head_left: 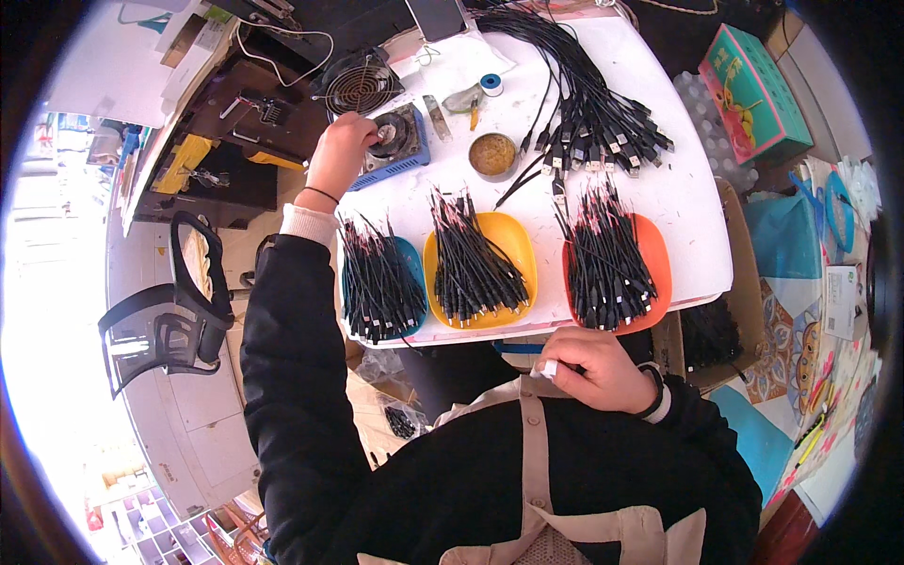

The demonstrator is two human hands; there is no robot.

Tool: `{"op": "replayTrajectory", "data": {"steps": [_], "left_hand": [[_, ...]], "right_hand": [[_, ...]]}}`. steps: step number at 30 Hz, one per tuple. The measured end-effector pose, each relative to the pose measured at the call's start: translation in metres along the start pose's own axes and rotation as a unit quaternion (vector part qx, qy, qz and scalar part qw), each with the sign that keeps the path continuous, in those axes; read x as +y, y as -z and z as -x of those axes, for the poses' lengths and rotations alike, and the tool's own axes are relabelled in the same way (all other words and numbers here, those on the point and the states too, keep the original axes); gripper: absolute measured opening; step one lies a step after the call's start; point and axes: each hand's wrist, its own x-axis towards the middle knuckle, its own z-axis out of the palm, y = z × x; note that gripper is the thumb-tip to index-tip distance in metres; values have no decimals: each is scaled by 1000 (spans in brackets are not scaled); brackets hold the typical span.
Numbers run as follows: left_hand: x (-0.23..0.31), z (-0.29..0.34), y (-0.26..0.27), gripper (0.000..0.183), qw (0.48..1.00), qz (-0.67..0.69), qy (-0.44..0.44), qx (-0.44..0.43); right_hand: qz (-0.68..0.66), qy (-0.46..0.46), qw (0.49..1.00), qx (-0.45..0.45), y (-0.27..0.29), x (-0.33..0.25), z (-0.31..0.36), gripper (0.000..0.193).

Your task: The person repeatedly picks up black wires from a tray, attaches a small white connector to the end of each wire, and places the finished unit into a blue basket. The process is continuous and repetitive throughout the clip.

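Note:
My left hand (341,153) reaches to the side of a blue-cased device (397,162) with a dark, round middle. Its fingers are curled against that device, and what they grip, if anything, is hidden. Close to my body, my right hand (603,369) is closed, pinching a small white piece (549,368) between thumb and fingers. Three trays stand along the near table edge: blue (411,268), yellow (524,247) and orange (656,254). Each holds a bundle of short black cables with plugs toward me and bare, reddish wire ends pointing away.
Black USB cables (603,122) spread over the far right of the white table (692,212). Around the middle are a round tin (492,154), a solder spool (492,85) and a metal strip (437,118). A fan (362,87) stands behind the device. A mesh chair (179,315) is left.

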Motion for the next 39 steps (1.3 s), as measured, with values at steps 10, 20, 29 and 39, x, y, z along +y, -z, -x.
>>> {"op": "replayTrajectory", "data": {"steps": [10, 20, 29, 39], "left_hand": [[51, 29, 41, 9, 986, 135, 50, 83], [299, 113, 81, 12, 552, 815, 158, 74], [322, 117, 74, 41, 643, 759, 81, 60], [215, 198, 32, 12, 925, 220, 252, 181]], "right_hand": [[28, 1, 1000, 9, -5, -18, 15, 10], [50, 117, 985, 117, -47, -36, 16, 34], [19, 43, 911, 410, 59, -98, 139, 9], [176, -132, 841, 494, 133, -33, 195, 29]]}}
